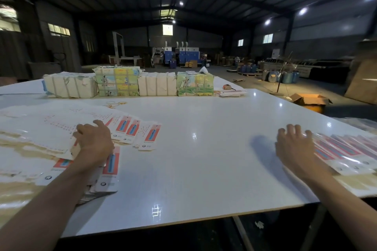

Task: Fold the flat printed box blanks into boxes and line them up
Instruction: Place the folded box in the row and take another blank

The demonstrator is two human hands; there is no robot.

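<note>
A spread heap of flat printed box blanks (140,134), white with a red and blue panel, covers the left of the white table (193,149). My left hand (95,140) rests on top of this heap, its fingers curled over the edges of some blanks. At the right edge of the table lies a row of folded boxes (346,151) with the same red print, side by side. My right hand (293,144) lies flat against the left end of that row, fingers straight.
Four strapped bundles of printed stock (130,83) stand in a line across the far side of the table, with a small stack of blanks (232,93) beside them. An open cardboard carton (310,101) sits on the floor to the right. Rubber bands (114,104) lie mid-table.
</note>
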